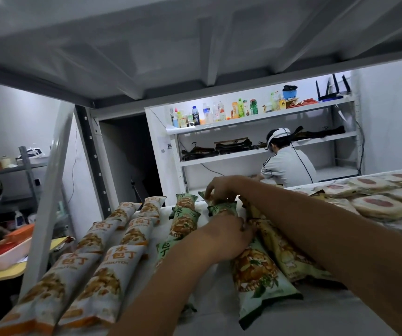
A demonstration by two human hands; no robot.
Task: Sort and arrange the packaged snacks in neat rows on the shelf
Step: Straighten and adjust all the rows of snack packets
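Two bare hands are working over a white shelf crowded with packaged snacks lying flat. The left hand is reaching in from the near edge, its fingers curled down over the top end of a large green packet in the middle of the shelf and gripping it there, with the knuckles just beside the yellow packets on its right. The right hand is stretching across from the right side to the shelf's far edge, where its bent fingertips are pinching the end of a far green packet; how much of that packet it is holding cannot be told, since the hand is covering most of it. Between the two hands another green packet is lying lengthwise, and a further green row is running just to the left of it. White-and-orange packets are filling the left side in two lengthwise rows from the near edge to the far edge. Round cakes in clear wrappers are overlapping toward the far right corner. Beyond the shelf, a person in a white jacket is crouching at a wall rack carrying bottles.
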